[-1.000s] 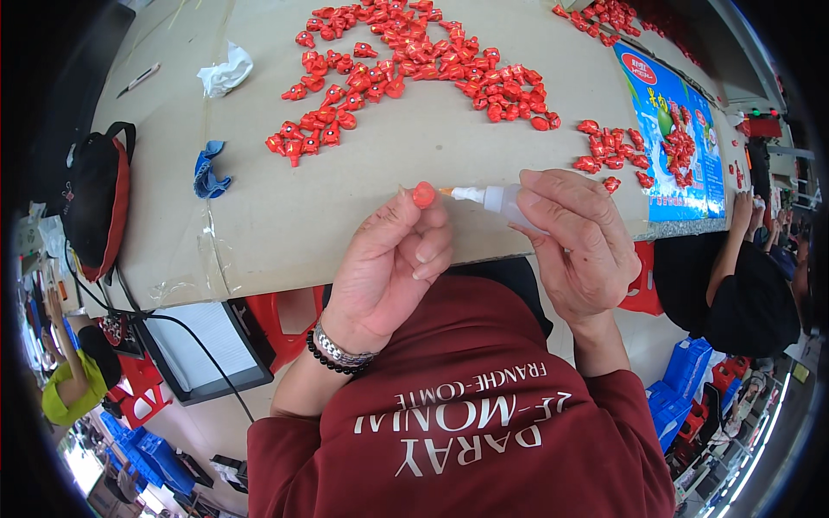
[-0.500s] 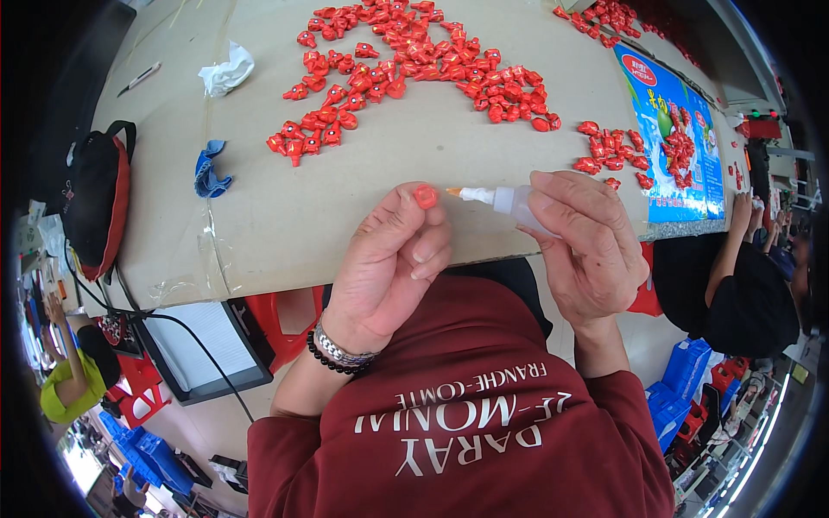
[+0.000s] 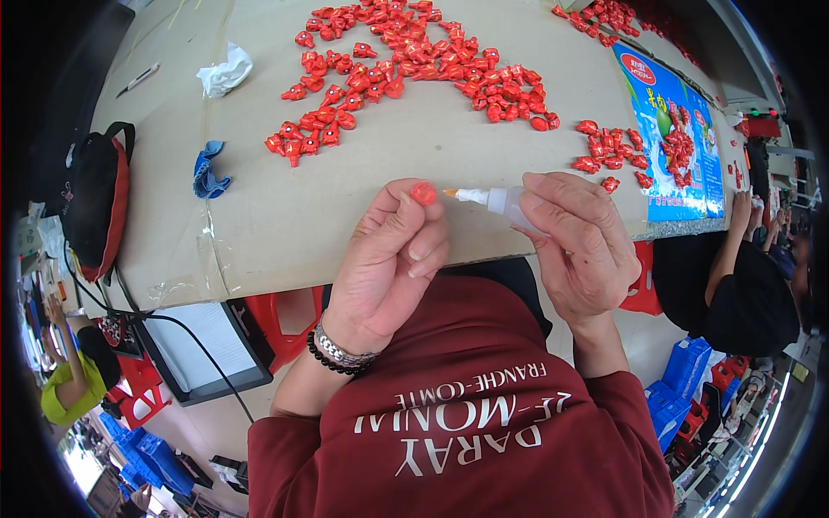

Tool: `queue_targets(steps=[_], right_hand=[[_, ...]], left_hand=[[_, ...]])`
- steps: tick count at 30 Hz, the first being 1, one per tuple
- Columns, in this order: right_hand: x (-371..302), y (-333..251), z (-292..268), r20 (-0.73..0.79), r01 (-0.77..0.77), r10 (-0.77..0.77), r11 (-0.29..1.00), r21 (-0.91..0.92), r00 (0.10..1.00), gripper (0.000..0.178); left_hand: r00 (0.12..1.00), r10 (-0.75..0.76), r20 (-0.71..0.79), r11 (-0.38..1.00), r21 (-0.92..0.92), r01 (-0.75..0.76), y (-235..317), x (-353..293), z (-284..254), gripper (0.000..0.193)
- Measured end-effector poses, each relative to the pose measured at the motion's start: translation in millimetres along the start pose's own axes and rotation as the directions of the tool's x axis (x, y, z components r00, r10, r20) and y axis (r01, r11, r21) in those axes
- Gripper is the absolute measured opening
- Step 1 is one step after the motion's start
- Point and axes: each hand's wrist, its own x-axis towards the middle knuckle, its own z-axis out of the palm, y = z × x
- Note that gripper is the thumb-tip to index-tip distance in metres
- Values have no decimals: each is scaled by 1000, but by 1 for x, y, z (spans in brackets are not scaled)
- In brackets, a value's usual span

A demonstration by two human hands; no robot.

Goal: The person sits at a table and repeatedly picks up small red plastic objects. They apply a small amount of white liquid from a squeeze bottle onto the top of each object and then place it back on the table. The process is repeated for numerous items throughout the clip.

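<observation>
Between the thumb and fingertips of my left hand (image 3: 393,250) is a small red plastic piece (image 3: 423,192), its paler side turned up. My right hand (image 3: 583,237) is closed around a translucent squeeze bottle (image 3: 511,207). White wrapping covers the bottle's neck, and its thin orange-tan tip points left, very near the red piece; whether they touch I cannot tell. Both hands are held just above the near edge of the table. Beyond them lies a large pile of small red plastic parts (image 3: 432,56), with a smaller red cluster (image 3: 609,147) to the right.
On the cardboard-covered table (image 3: 259,224) lie a crumpled white tissue (image 3: 226,71), a blue fabric scrap (image 3: 209,170), a pen-like tool (image 3: 138,79) and a black-and-red bag (image 3: 99,203). A blue printed sheet (image 3: 669,129) bearing red parts is at right. Another person (image 3: 734,285) sits to the right.
My right hand and the bottle have shifted slightly left, bringing the tip closer to the red piece. The red piece has tilted a little in my left fingers.
</observation>
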Motion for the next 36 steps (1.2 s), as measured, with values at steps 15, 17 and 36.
queue_targets(steps=[15, 17, 36], right_hand=[[0, -5, -4, -6, -36, 36, 999, 23, 999, 31], [0, -6, -4, -8, -40, 40, 999, 31, 999, 31], [-1, -7, -2, 3, -8, 8, 998, 63, 1000, 29]], left_hand=[[998, 59, 39, 998, 4, -59, -1, 1, -2, 11], [994, 72, 85, 996, 40, -75, -1, 2, -6, 12], [993, 103, 62, 981, 158, -112, 0, 2, -4, 16]])
